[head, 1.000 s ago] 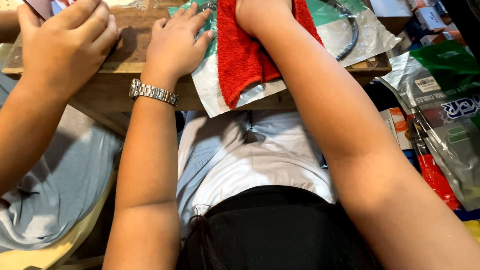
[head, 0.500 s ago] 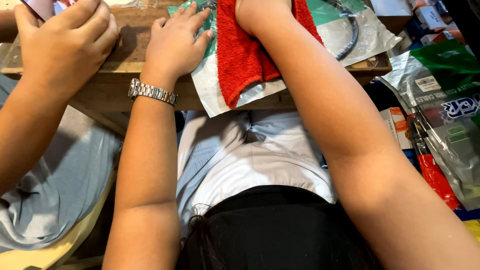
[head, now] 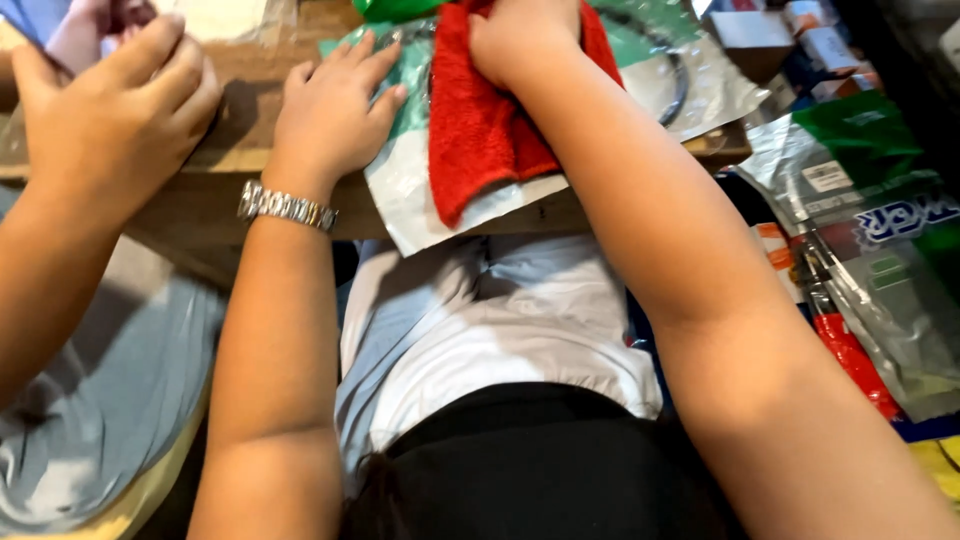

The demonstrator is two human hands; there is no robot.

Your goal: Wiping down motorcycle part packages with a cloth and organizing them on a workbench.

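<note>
Fingers of the left hand (head: 330,115) spread flat on a green-and-white plastic package (head: 400,180) at the wooden table (head: 200,200) edge; the right hand (head: 525,40) presses a red terry cloth (head: 480,130) lying on it, fingers curled.

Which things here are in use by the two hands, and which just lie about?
In use:
- red cloth, under the right hand
- green-and-clear bag, pressed flat by the left hand
- black ring inside the bag

Lying about:
- packets at right
- small boxes
- a co-worker's hand on the wooden bench
</note>
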